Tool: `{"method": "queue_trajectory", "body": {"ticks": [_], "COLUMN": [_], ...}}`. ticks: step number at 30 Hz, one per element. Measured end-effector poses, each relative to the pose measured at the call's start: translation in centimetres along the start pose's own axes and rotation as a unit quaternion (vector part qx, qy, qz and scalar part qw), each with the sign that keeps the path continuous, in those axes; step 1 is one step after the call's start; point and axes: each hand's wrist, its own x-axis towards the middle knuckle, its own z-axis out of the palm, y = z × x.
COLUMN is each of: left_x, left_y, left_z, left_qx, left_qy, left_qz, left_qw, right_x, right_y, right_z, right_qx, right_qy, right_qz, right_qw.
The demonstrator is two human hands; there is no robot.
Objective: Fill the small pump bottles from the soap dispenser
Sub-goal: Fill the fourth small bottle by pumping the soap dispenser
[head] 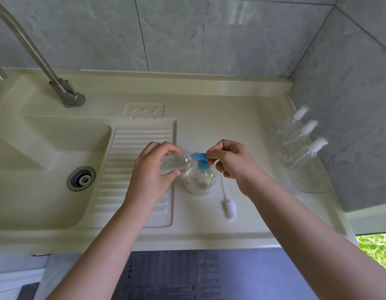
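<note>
Now L hand (pixel 154 167) holds bottle (pixel 175 163) horiz, mouth rightward.

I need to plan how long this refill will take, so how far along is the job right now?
In hand: the left hand holds an uncapped small bottle tilted against the blue nozzle of the soap dispenser, where the right hand rests. Its removed pump lies on the counter. Three capped bottles stand by the wall; whether they are filled is unclear.

Tiled washroom: sink (pixel 47 152), faucet (pixel 36 55)
</note>
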Motion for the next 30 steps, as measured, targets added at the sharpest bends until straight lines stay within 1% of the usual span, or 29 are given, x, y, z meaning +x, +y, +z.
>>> {"method": "queue_trajectory", "body": {"ticks": [8, 25, 30], "left_x": [-0.1, 0.0, 0.1], "left_y": [-0.3, -0.2, -0.3], "left_z": [0.1, -0.3, -0.1], "left_qx": [0.008, 0.005, 0.010], "left_qy": [-0.007, -0.005, -0.012], "left_qz": [-0.005, -0.008, -0.014], "left_qw": [1.000, 1.000, 1.000], "right_x": [-0.2, -0.2, -0.1], "right_y": [0.5, -0.2, 0.7], "right_z": [0.3, 0.0, 0.5], "right_qx": [-0.001, 0.003, 0.002], "right_qy": [0.004, 0.003, 0.007], "right_qz": [-0.015, -0.016, -0.023], "right_qw": [1.000, 1.000, 1.000]}}
